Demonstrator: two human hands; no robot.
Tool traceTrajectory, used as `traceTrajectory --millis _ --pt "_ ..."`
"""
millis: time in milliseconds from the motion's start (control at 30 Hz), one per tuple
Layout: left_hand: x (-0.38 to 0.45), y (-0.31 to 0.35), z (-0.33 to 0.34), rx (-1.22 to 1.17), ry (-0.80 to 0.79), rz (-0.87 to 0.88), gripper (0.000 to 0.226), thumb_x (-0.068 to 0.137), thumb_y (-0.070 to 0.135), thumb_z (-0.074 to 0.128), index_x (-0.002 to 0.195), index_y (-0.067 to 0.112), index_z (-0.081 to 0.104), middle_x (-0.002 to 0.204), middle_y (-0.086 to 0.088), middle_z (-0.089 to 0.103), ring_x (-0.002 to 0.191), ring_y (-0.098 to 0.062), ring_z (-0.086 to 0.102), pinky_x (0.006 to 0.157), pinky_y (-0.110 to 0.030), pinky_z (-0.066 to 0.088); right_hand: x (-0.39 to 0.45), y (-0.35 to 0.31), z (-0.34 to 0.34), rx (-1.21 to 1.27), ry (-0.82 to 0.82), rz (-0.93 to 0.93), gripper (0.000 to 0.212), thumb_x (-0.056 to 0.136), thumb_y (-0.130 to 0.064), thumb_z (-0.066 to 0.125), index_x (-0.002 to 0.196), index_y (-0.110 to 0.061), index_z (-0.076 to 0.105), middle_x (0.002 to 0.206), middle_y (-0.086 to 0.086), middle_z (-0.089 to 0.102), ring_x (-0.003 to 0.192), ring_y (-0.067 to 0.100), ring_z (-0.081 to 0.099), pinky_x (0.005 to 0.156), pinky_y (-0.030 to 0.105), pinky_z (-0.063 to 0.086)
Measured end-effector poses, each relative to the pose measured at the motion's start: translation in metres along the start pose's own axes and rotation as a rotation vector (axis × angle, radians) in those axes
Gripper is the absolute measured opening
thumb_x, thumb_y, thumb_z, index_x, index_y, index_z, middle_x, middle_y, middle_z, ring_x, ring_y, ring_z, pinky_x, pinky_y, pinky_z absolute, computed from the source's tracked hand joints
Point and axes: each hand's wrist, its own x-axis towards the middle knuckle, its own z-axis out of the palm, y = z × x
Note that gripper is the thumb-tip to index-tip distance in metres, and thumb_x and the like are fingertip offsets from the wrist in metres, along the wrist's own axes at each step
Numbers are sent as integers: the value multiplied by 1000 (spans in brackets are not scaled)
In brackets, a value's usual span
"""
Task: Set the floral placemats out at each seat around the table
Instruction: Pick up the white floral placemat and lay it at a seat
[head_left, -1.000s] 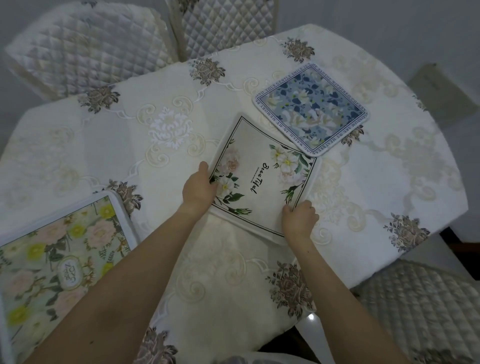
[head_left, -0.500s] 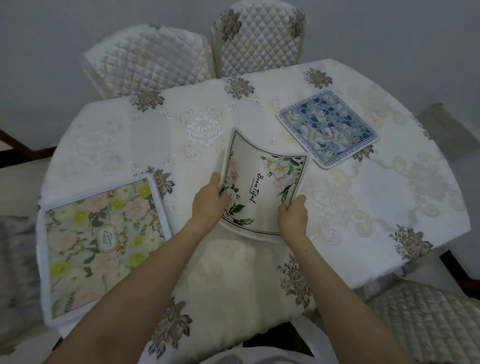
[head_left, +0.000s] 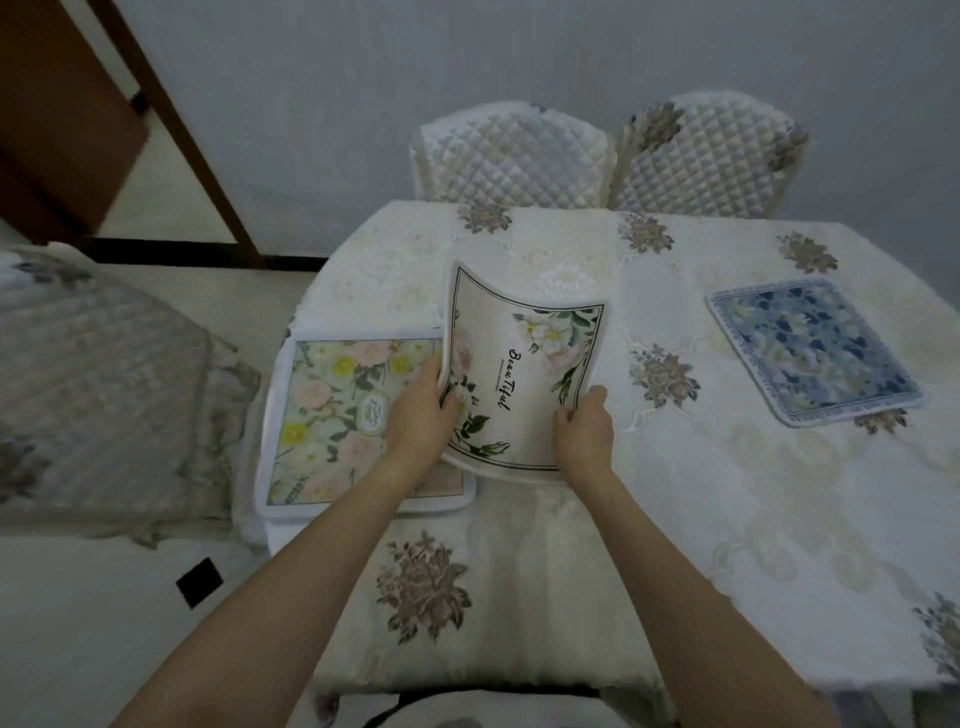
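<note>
We are holding the white placemat (head_left: 519, 374) up off the table (head_left: 675, 519) with both hands, one at each side of its near end. Our left hand (head_left: 421, 415) is gripping the left edge, thumb lying across the printed face and the other fingers curled out of sight beneath. Our right hand (head_left: 584, 431) is pinching the right edge near the lower corner, its fingers closed tightly on the mat. The mat is bowing between the two grips, its far corners curling upward. Its left side is hanging over the right edge of the yellow and pink placemat (head_left: 337, 415), which is lying flat at the table's left end. The blue placemat (head_left: 810, 348) is lying flat well to the right. Two quilted chairs (head_left: 597, 156) are standing at the far side.
</note>
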Motion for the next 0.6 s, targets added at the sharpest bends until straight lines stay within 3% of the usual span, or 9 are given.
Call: traceTrajectory --millis 67,167,233,367,533,600 --pt "-7 -14 -19 -19 54 -16 23 89 14 51 95 33 39 63 9 47 48 -8 44 37 -16 32 -5 -15 17 -19 -35 -40 12 91 -3 42 92 -9 32 64 -1 38 53 11 37 45 27 25" --pt "-14 -36 -44 -25 101 -85 21 89 16 52 103 30 45 69 11 53 53 -7 50 37 -15 28 -13 -34 40 -33 -96 -79 11 91 -4 42 93 -9 32 65 0 39 54 11 39 45 27 28" --pt "-19 -50 -59 -12 125 -129 20 89 16 53 99 31 43 68 12 52 53 -4 49 38 -16 27 -19 -45 56 -39 -129 -113 12 91 -3 41 93 -9 32 65 0 39 54 11 38 45 27 27" --pt "-28 -78 -82 -8 141 -199 19 88 16 51 91 30 38 64 3 51 52 -14 50 41 -27 30 -31 -62 83 -38 -186 -151 13 91 -3 42 97 -9 32 65 -1 38 54 13 40 44 26 24" --pt "-37 -102 -98 -40 190 -198 40 85 11 52 82 43 29 56 11 43 48 6 50 34 -12 30 -42 -68 109 -42 -236 -108 29 92 -4 42 119 4 36 64 1 43 52 14 42 43 28 29" --pt "-39 -110 -103 -35 192 -215 42 83 11 53 83 46 28 54 12 41 46 6 49 34 -11 30 -44 -67 118 -53 -245 -88 34 92 -5 43 124 6 35 63 1 43 51 14 43 43 27 29"
